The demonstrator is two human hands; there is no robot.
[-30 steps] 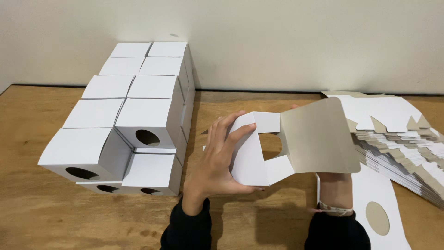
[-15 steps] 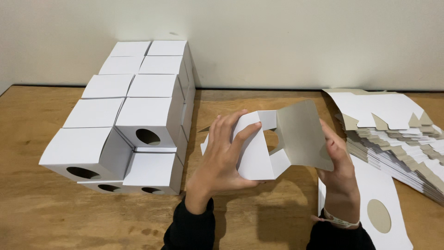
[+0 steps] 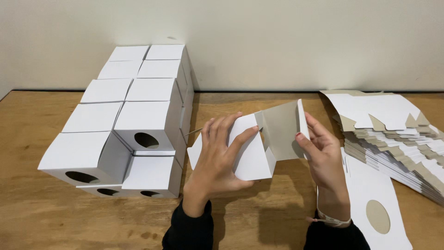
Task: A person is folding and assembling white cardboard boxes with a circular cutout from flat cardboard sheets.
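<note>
A partly folded white cardboard box blank, grey on its inner face, is held upright above the wooden table at the centre. My left hand grips its white left panel, fingers spread across it. My right hand holds the right edge of the grey flap, thumb on the inside. To the left stands a stack of folded white boxes, some with an oval hole in the front face.
A fanned pile of flat white and grey box blanks lies at the right. One flat blank with an oval hole lies under my right forearm. A pale wall runs along the table's far edge.
The large grey flap has swung from facing the camera to nearly edge-on. My right hand has come out from behind it onto its right edge.
</note>
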